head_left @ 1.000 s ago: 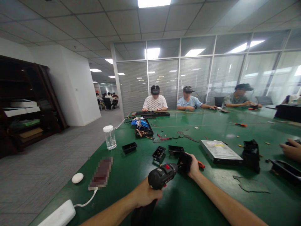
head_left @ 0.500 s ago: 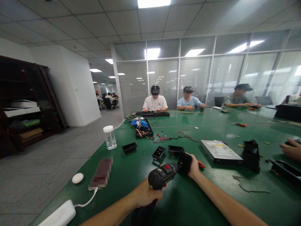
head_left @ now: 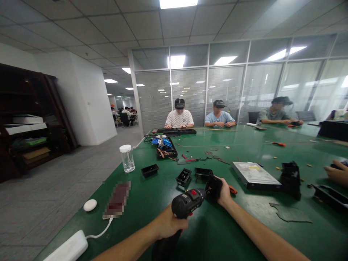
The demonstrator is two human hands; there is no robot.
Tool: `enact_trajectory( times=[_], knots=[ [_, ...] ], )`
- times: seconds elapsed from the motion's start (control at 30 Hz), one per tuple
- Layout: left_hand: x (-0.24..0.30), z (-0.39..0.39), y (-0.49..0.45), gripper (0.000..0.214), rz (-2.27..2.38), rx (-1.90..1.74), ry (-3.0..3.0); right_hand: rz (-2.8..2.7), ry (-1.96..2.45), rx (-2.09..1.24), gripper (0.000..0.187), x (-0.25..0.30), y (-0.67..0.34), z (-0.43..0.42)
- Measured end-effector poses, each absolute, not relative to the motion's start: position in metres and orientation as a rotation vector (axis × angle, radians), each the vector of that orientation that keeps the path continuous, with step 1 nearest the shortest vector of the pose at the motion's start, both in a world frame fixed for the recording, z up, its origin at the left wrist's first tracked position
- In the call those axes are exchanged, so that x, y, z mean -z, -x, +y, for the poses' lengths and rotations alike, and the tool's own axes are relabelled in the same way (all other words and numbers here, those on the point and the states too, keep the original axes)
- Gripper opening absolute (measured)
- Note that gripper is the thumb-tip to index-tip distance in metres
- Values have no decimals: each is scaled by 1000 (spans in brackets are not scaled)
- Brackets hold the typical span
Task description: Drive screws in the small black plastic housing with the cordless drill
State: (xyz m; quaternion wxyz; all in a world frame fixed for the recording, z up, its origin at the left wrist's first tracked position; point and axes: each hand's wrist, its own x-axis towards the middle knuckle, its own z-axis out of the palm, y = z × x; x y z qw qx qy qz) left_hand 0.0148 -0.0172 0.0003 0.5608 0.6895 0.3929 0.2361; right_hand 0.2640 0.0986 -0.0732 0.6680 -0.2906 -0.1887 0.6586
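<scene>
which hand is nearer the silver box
Right. The right hand holding a black part is left of the silver box; the left hand on the drill is farther left.

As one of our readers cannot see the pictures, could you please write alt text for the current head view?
A left hand aims a drill at a black part held in the right hand. Similar parts and a lidded jar stand nearby on a green table, with three people seated opposite.

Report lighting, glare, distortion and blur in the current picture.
Head view: the overhead light panel is blown out white; the glass partition carries reflections; the cabinet sits in gloom; edges stretch, wide-angle style; a flat object on the table is pixelated; the drill looks reasonably clear.
</scene>
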Motion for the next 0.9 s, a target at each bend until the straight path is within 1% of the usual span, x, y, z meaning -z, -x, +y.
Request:
enact_trajectory(
  times=[0.7, 0.9],
  knots=[
    [2, -16, -14, 9, 900, -558, -1643, -413, 626, -1493, 15, 76, -265, 101],
    [3, -16, -14, 11, 915, -564, -1634, -425, 657, -1462, 14, 76, -265, 101]
  ],
)
